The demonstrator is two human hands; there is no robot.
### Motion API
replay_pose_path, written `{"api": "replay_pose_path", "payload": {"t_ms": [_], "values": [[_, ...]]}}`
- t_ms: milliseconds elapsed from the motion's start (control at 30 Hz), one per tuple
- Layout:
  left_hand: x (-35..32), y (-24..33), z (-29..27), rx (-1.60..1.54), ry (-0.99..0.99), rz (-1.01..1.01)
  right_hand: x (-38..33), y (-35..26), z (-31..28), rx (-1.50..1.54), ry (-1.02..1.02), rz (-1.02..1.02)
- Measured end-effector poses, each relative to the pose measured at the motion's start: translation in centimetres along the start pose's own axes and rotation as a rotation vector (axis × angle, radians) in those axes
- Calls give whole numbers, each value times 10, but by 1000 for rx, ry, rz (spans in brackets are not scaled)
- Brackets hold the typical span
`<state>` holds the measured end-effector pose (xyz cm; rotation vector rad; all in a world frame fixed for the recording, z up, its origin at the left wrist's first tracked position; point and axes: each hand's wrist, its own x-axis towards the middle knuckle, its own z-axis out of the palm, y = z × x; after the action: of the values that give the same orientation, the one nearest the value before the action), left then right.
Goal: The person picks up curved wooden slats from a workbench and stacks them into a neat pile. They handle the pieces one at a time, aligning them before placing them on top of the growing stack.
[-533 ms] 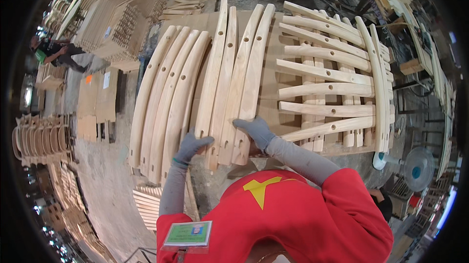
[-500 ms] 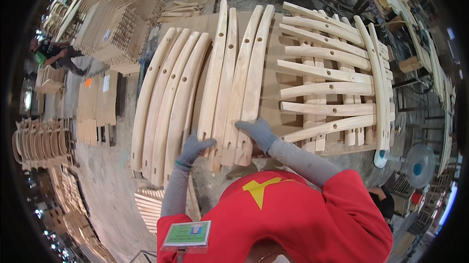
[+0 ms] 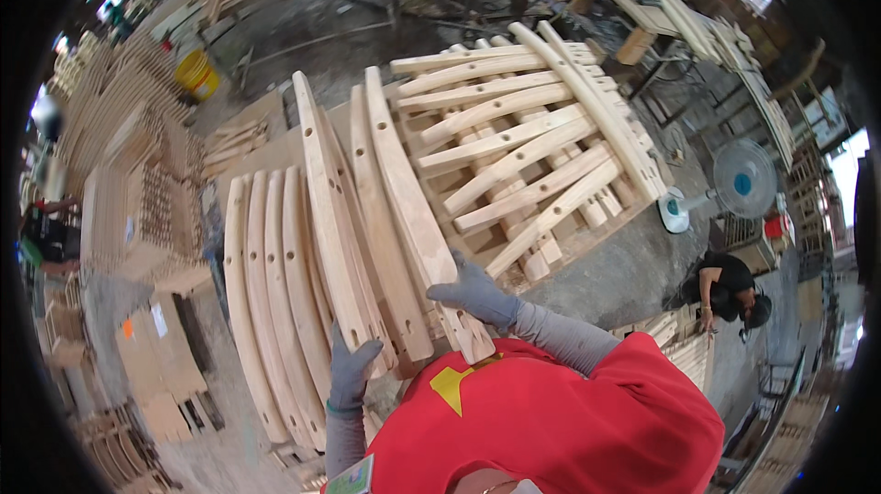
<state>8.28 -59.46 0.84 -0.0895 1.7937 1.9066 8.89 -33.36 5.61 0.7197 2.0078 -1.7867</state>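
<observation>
Curved pale-wood slats [image 3: 385, 218] with drilled holes stand bundled on the surface [image 3: 275, 140], long axes running away from the worker, their near ends at both grips. The gloved right hand [image 3: 477, 297] lies spread flat on the outermost slat's near end, closer to the bundle than the gloved left hand [image 3: 351, 367], which is curled at the lower ends, grip hidden. Left lie flat bowed slats [image 3: 266, 283]; beyond, a criss-cross stack [image 3: 523, 145] of smooth rails.
</observation>
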Motion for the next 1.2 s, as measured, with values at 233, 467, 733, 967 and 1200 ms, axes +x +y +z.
{"api": "replay_pose_path", "payload": {"t_ms": [233,467,733,967,1200], "values": [[21,40,71,-10,-184,32,-1,29,-85,-81,173,-281],[81,28,196,122,-400,236,7,59,-235,116,170,-366],[121,-12,395,-81,-249,118,41,84,-403,63,0,-278],[140,-40,505,398,-25,90,63,78,-452,-397,217,-179],[129,-26,507,395,123,130,64,68,-425,-827,240,-312]]}}
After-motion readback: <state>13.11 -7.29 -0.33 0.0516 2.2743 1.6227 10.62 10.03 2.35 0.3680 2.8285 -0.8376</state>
